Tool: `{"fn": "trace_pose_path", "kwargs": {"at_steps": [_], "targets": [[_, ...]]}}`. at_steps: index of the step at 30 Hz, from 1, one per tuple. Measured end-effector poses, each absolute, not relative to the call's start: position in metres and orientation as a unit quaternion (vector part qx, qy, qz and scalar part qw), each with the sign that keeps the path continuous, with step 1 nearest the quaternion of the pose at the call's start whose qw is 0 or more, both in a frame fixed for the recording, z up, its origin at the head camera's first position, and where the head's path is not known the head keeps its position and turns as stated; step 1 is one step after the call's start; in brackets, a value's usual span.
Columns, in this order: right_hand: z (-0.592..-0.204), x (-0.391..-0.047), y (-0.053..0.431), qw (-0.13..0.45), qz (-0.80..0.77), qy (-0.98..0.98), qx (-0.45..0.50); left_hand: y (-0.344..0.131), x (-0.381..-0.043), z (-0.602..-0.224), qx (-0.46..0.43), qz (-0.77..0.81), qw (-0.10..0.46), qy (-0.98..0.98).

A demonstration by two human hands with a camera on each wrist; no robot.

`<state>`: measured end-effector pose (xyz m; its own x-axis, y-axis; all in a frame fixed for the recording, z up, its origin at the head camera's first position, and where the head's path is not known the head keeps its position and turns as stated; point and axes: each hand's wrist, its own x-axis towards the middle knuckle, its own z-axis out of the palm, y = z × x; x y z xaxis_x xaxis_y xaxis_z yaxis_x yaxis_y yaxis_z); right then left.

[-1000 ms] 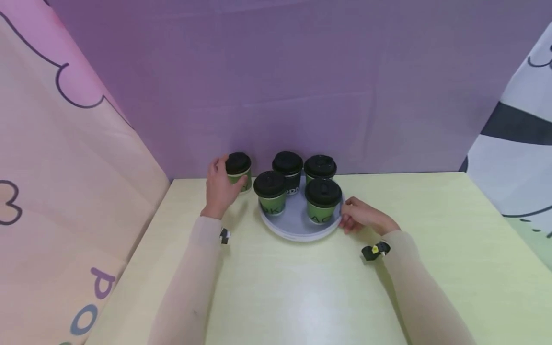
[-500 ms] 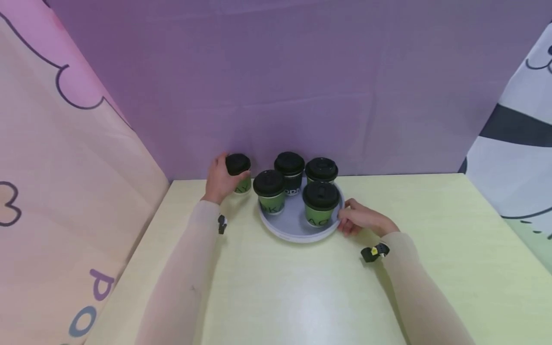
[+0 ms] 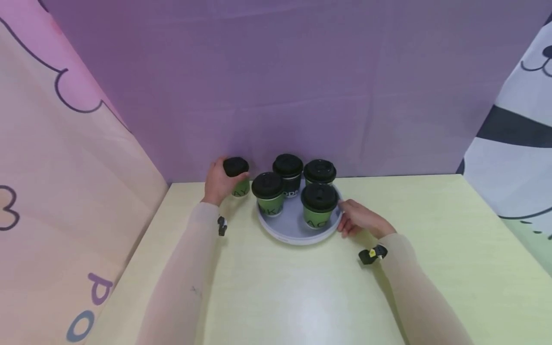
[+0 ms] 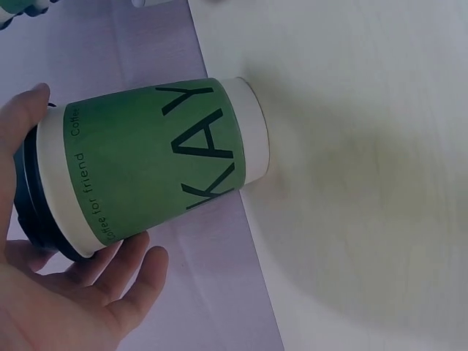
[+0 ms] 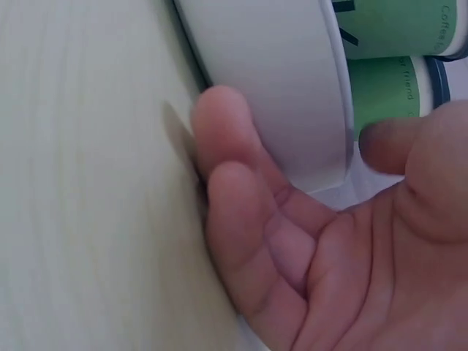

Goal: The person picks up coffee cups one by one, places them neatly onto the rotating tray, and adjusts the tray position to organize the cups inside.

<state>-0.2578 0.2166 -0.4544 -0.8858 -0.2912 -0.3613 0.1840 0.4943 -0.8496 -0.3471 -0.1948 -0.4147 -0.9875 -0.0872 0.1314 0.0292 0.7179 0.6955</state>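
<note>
My left hand grips a green paper coffee cup with a black lid, left of the tray. In the left wrist view the thumb and fingers lie around the lid end of this cup, which reads "KAY"; its base is close over the table. My right hand holds the right edge of a round, pale grey tray. The right wrist view shows curled fingertips against the outer wall of the tray, the thumb by its rim. Several lidded cups stand upright on the tray, including a green cup nearest the right hand.
On the tray, a black cup stands at the back, beside another green cup. A further green cup stands front left. Behind the pale yellow table rises a purple cloth backdrop; printed cloths hang at both sides.
My left hand has closed around the left cup, whose lettering now shows more. The right hand stays at the tray's edge. The whole head view has shifted slightly.
</note>
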Motion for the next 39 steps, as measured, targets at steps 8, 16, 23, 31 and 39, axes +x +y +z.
{"fn": "trace_pose_path", "kwargs": {"at_steps": [8,16,23,31,39], "targets": [[-0.454,-0.258,0.215,0.226,-0.502,0.835,-0.017,-0.199,-0.336,-0.415,0.021,-0.389,0.108,-0.914],[-0.452,-0.259,0.217,0.228,-0.504,0.833,-0.014,-0.202,-0.324,-0.411,0.026,-0.442,0.145,-0.885],[-0.452,-0.259,0.219,0.229,-0.502,0.834,-0.014,-0.204,-0.309,-0.409,0.038,-0.486,0.177,-0.855],[-0.450,-0.258,0.216,0.237,-0.503,0.831,-0.016,-0.208,-0.285,-0.405,0.036,-0.515,0.219,-0.828],[-0.445,-0.255,0.222,0.238,-0.495,0.835,-0.025,-0.201,-0.269,-0.395,0.032,-0.508,0.214,-0.834]]}}
